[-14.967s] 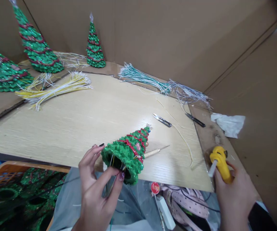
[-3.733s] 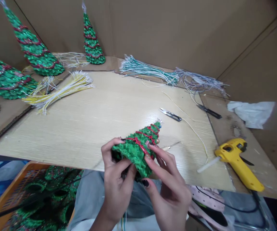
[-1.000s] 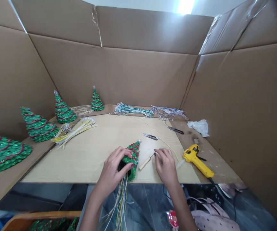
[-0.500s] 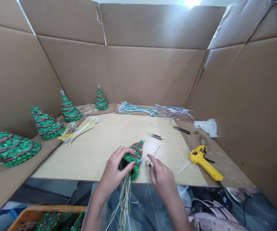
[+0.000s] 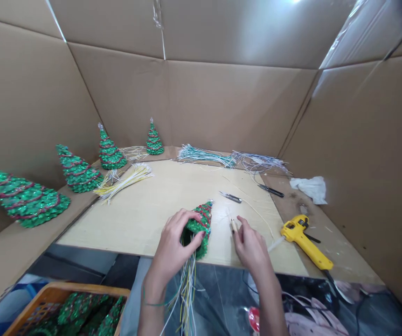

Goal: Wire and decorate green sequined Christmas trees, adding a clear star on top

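My left hand is wrapped round a small green Christmas tree with red beads. The tree lies tilted at the table's front edge, its dark hollow base facing me. White and yellow wires trail out of that base and over the edge. To the right, apart from the tree, my right hand is closed on a thin tool with a pale handle, which looks like an awl; its fine tip is blurred. Thread snips lie just beyond this hand.
Larger green trees stand or lean along the left. Wire bundles lie at the back, and a yellow-white bundle at left. A yellow glue gun, black snips and white tissue are at right. An orange basket holds trees below.
My right hand has moved right, away from the tree, and the pale-handled awl has moved with it. My left hand keeps its hold on the tree. The whole view has shifted slightly.
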The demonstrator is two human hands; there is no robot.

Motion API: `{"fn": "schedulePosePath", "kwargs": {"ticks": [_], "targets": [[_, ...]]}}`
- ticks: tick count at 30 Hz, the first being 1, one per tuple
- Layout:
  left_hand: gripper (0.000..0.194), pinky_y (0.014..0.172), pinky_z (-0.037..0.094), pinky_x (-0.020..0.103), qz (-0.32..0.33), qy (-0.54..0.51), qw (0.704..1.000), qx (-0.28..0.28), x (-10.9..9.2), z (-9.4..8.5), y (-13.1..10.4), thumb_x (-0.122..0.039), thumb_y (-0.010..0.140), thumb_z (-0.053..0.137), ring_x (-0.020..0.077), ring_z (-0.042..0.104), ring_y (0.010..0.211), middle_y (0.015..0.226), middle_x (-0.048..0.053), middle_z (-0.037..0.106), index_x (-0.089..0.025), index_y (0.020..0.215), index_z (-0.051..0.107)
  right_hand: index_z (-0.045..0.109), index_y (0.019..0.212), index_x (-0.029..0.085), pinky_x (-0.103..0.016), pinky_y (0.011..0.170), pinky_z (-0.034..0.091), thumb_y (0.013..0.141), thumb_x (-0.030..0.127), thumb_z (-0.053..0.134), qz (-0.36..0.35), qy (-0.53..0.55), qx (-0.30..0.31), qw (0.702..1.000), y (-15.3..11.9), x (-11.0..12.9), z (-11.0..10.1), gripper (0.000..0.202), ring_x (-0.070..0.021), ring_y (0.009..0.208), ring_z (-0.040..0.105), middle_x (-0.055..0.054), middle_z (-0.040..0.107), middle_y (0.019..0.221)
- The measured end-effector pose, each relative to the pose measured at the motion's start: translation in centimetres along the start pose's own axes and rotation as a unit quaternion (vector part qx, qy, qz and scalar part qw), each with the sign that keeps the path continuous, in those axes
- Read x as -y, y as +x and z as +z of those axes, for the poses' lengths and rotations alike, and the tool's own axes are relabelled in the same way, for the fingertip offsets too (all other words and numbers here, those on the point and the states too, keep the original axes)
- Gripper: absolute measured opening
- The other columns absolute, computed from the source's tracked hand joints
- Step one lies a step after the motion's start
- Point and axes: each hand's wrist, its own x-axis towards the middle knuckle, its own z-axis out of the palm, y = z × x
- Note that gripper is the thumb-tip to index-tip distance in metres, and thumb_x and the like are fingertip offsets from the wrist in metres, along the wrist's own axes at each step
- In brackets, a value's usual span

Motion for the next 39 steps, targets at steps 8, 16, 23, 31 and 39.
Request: {"fn": "schedulePosePath", "kwargs": {"ticks": [8, 16, 23, 31, 39], "targets": [[0.041, 0.121, 0.026, 0.052, 0.018, 0.123, 0.982, -0.140, -0.3, 2.4, -1.0, -0.019, 0.093, 0.058, 0.0286, 0.028, 0.149, 0.150, 0.010, 0.042, -0.027, 0.133, 0.049, 0.059, 0.123, 0.019, -0.028, 0.074, 0.052, 0.101, 0.038, 0.035, -0.046, 0.168, 0.027, 0.984, -2.5, 1.5, -2.8, 0.037, -0.0204, 0.083, 0.068, -0.008, 0.071, 0.097], [0.068, 0.118, 0.033, 0.049, 0.025, 0.110, 0.984, -0.135, 0.9, 2.8, -0.9, -0.030, 0.093, 0.064, 0.0283, 0.039, 0.142, 0.150, 0.013, 0.045, -0.025, 0.151, 0.029, 0.066, 0.128, 0.024, -0.027, 0.076, 0.052, 0.101, 0.043, 0.047, -0.074, 0.287, 0.098, 0.950, -3.5, 3.5, -3.3, 0.038, -0.0206, 0.086, 0.069, -0.006, 0.074, 0.097], [0.065, 0.112, 0.041, 0.044, 0.022, 0.065, 0.989, -0.129, 1.2, 2.7, -0.7, -0.026, 0.090, 0.067, 0.0259, 0.050, 0.132, 0.145, 0.010, 0.053, -0.027, 0.147, 0.035, 0.072, 0.124, 0.024, -0.030, 0.086, 0.054, 0.101, 0.035, 0.048, -0.094, 0.291, 0.121, 0.944, -3.0, 2.5, -2.7, 0.035, -0.0244, 0.107, 0.070, -0.009, 0.073, 0.126], [0.060, 0.119, 0.030, 0.051, 0.047, 0.137, 0.974, -0.172, -0.6, 2.1, -1.1, -0.032, 0.091, 0.069, 0.0311, 0.040, 0.142, 0.147, 0.012, 0.051, -0.026, 0.145, 0.044, 0.069, 0.121, 0.020, -0.025, 0.086, 0.051, 0.102, 0.041, 0.049, -0.062, 0.350, 0.069, 0.932, -3.4, 3.5, -3.5, 0.035, -0.0230, 0.117, 0.065, -0.011, 0.072, 0.123], [0.032, 0.116, 0.040, 0.035, -0.104, -0.547, 0.789, -0.260, -7.6, 8.0, -1.8, -0.037, 0.101, 0.048, 0.0224, 0.048, 0.142, 0.149, 0.004, 0.055, -0.031, 0.132, 0.058, 0.072, 0.107, 0.020, -0.021, 0.054, 0.039, 0.097, 0.052, 0.056, -0.012, 0.409, 0.037, 0.912, -4.6, 3.9, -4.9, 0.037, -0.0121, 0.062, 0.049, -0.002, 0.067, 0.082]]}}
